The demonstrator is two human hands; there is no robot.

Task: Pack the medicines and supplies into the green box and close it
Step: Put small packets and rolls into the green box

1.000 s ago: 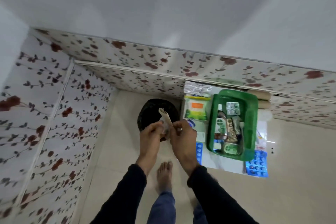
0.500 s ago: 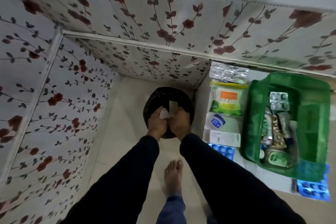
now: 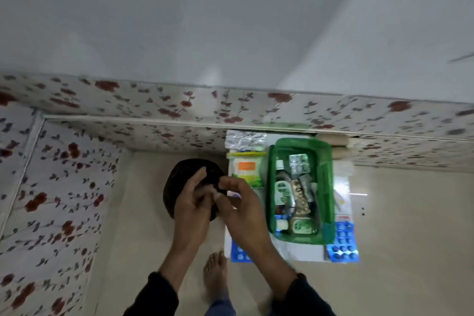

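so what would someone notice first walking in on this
Most likely the open green box on the floor right of centre, already holding a bottle and blister packs. Then the left hand and right hand meeting in the middle, above a black bin. Blue pill strips and a green and white packet lie outside the box.

Black bin (image 3: 179, 179) on floor beside flowered wall panels (image 3: 64, 187).
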